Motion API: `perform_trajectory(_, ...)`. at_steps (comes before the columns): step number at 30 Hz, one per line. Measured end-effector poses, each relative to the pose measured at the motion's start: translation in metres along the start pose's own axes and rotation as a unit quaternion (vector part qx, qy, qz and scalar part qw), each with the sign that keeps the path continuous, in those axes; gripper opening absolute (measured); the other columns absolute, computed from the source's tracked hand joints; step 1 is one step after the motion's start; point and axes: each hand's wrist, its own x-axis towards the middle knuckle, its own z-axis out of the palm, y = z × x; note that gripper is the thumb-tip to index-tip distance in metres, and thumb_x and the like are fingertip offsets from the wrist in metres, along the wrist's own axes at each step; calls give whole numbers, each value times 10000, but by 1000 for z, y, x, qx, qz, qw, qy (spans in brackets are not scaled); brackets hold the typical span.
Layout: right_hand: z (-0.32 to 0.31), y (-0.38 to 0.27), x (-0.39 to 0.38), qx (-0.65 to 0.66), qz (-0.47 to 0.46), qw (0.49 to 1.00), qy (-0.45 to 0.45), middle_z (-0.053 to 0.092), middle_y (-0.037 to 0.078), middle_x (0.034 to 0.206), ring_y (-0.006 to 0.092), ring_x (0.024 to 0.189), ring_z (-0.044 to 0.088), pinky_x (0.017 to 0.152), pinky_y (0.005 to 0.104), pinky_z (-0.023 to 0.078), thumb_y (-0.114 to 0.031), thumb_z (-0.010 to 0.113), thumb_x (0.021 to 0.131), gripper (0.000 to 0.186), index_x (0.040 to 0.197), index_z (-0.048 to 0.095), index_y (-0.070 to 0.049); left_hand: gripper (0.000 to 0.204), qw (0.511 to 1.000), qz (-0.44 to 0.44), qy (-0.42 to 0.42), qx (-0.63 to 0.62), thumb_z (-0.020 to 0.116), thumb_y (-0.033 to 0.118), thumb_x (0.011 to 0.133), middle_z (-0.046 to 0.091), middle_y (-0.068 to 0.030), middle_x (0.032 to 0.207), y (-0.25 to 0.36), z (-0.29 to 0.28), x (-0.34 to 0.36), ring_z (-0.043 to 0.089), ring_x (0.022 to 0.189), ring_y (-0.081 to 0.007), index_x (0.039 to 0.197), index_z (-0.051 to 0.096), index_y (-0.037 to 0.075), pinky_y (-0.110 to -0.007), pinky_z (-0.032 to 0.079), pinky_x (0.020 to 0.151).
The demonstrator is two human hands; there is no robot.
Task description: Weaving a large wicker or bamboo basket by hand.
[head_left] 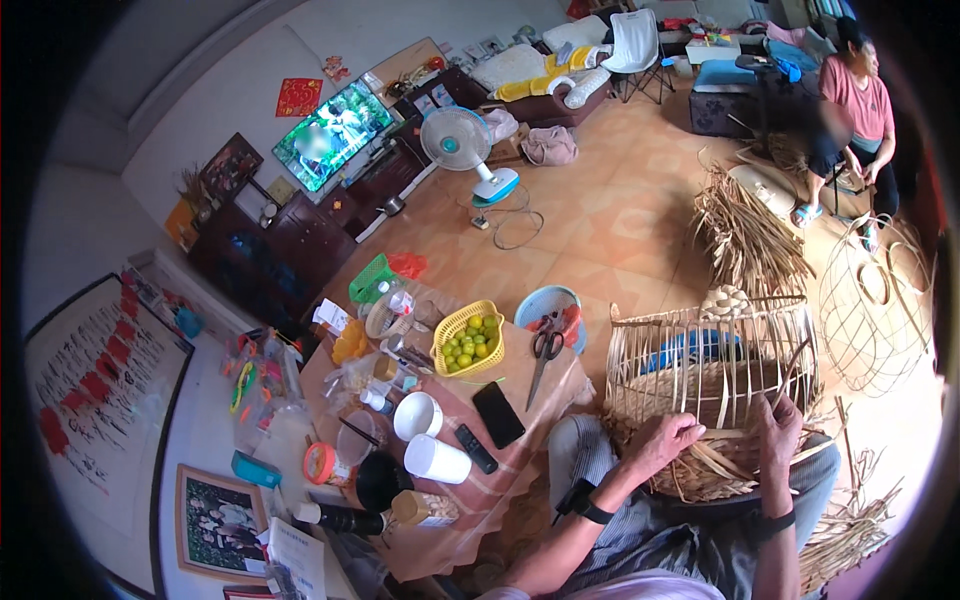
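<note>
A half-woven basket (770, 378) rests on my lap, its lower part woven from dried leaf strips and its upper part an open frame of pale upright ribs. My left hand (664, 442) is at its near left side, fingers curled together; whatever they hold is too small to make out. At the near right side, my right hand (779, 430) pinches a dried leaf strip (796, 362) that sticks up by the ribs. Loose strip ends hang around the basket's near bottom. Something blue (690, 350) shows through the ribs.
On my left a cluttered table (545, 425) holds scissors (541, 365), a phone (498, 415), a remote (476, 449), cups and a yellow fruit basket (495, 320). Dried leaf bundles (745, 235) and a wire frame (870, 310) lie beyond. Another person (860, 110) sits at far right.
</note>
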Motion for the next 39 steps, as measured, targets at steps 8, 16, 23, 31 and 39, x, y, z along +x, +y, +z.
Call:
perform_trajectory(8, -6, 5, -2, 41, -45, 997, 47, 587, -76, 751, 25, 682, 456, 590, 231, 351, -168, 721, 1020, 203, 881, 672, -27, 382, 998, 53, -14, 31, 651, 364, 1023, 591, -210, 706, 24, -8, 8, 607, 645, -368, 897, 655, 4, -453, 447, 616)
perform_trajectory(16, -29, 5, 6, 55, 50, 997, -11, 572, -80, 726, 24, 638, 445, 561, 234, 345, -213, 720, 1023, 247, 846, 666, -50, 312, 999, 32, -12, 37, 657, 321, 1013, 630, -206, 740, 23, 11, 9, 663, 721, -393, 935, 660, 19, -476, 490, 663)
perform_trajectory(23, -55, -32, -3, 73, 167, 983, -12, 653, -1, 791, 92, 686, 578, 627, 255, 448, -345, 708, 1013, 333, 924, 710, -24, 268, 999, -8, 50, 2, 532, 146, 1070, 735, -193, 1148, 19, -17, -20, 717, 1067, -309, 1269, 667, 27, -415, 557, 922)
perform_trajectory(31, -192, -13, -32, 131, 158, 979, 7, 662, 38, 849, 111, 690, 608, 644, 276, 519, -280, 624, 1067, 283, 1040, 692, -6, 262, 994, 66, 82, 4, 526, 98, 1066, 706, -158, 1280, 12, -11, -17, 680, 1187, -280, 1289, 652, 42, -380, 528, 993)
perform_trajectory(39, -363, 77, -127, 1, 223, 948, 229, 724, 45, 853, 95, 673, 645, 598, 240, 505, -284, 664, 1033, 277, 1014, 714, -13, 354, 979, 54, 169, 104, 431, 98, 1065, 683, -190, 1284, -21, 15, -28, 652, 1203, -322, 1352, 601, -19, -414, 487, 1055)
